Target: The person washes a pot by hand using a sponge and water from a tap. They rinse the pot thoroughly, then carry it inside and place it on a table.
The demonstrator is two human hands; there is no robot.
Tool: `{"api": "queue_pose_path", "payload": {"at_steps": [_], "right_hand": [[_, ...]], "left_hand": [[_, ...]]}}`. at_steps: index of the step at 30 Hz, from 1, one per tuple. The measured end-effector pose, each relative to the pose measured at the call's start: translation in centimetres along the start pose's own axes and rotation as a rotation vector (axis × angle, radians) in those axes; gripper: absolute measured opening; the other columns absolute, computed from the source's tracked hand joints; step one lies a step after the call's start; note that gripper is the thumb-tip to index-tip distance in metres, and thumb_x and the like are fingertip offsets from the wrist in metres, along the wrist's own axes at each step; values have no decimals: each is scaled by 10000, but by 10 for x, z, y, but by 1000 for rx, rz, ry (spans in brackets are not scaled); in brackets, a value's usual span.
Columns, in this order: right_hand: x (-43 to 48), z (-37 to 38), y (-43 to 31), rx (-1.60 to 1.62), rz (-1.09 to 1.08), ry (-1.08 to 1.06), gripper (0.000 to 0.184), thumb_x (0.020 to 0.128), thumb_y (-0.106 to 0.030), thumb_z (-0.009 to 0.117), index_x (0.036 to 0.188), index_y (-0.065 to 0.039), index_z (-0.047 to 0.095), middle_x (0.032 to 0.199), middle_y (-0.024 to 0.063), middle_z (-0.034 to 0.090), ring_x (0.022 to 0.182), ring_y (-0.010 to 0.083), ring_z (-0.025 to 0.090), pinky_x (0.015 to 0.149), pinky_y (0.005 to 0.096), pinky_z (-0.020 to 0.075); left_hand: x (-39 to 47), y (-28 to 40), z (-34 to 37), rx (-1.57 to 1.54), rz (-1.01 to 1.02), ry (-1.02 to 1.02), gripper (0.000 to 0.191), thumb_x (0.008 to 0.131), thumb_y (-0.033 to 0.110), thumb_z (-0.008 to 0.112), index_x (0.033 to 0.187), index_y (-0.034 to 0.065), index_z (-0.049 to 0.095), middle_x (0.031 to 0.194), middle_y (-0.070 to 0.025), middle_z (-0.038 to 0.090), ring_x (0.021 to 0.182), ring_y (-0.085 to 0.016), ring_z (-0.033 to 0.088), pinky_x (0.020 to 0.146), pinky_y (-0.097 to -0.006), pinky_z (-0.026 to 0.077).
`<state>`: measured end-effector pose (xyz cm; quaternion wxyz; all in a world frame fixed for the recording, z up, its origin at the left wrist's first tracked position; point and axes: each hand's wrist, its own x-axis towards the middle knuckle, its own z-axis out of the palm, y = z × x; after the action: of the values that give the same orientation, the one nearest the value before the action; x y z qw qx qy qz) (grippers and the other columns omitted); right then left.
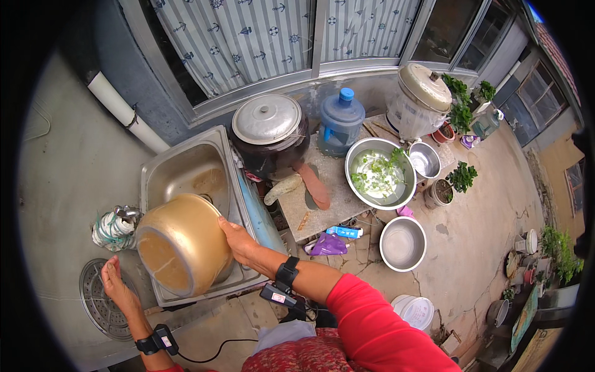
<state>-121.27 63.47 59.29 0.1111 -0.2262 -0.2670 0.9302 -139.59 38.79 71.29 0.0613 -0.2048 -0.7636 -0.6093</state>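
A gold-coloured metal pot (pixel 195 242) is tilted on its side over the stainless steel sink (pixel 149 176), its base facing left and toward me. My right hand (pixel 238 239) grips the pot's rim from the right, fingers hidden behind it. Apart from the pot, to its lower left, my left hand (pixel 118 283) is raised with loosely curled fingers and nothing seen in them. Behind that hand, a round perforated metal steamer rack (pixel 95 302) rests against the wall. The faucet (pixel 128 213), wrapped in white cloth and green string, is partly behind the pot.
Right of the sink stand a dark lidded vat (pixel 269 160) and a blue water jug (pixel 341 121) on a stone slab (pixel 290 211). A metal basin (pixel 404 200) contains leafy greens in water. Another basin (pixel 403 244) and white buckets (pixel 416 312) sit lower right.
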Motion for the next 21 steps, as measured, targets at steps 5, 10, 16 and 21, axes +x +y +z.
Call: {"api": "queue_pose_path", "payload": {"at_steps": [5, 10, 16, 21], "right_hand": [[-25, 0, -12, 298, -26, 23, 479, 985, -385, 329, 1247, -2, 447, 1238, 109, 519, 1121, 209, 491, 971, 347, 377], [-86, -34, -43, 227, -295, 79, 484, 976, -399, 366, 1219, 7, 463, 1185, 97, 544, 1052, 167, 514, 919, 310, 404], [-198, -95, -51, 66, -614, 465, 451, 960, -382, 424, 1122, 24, 535, 998, 60, 607, 875, 100, 542, 802, 240, 427], [-325, -145, -30, 149, -851, 794, 472, 969, -374, 409, 1191, 33, 499, 1113, 85, 583, 994, 134, 528, 896, 273, 401]], "left_hand": [[-71, -2, -14, -24, -154, 86, 269, 944, 274, 478, 1047, 39, 562, 1027, -70, 599, 979, -149, 545, 895, -290, 392], [-125, -13, 7, -184, -446, -19, 250, 928, 296, 502, 1016, 69, 555, 973, -44, 604, 917, -132, 551, 869, -285, 392], [-126, 3, 78, -355, -418, -429, 212, 934, 249, 505, 957, 42, 545, 895, -62, 596, 847, -127, 554, 828, -275, 424], [-138, 44, 145, -413, -381, -722, 193, 941, 231, 499, 945, 45, 550, 844, -53, 596, 802, -122, 563, 804, -264, 437]]}}
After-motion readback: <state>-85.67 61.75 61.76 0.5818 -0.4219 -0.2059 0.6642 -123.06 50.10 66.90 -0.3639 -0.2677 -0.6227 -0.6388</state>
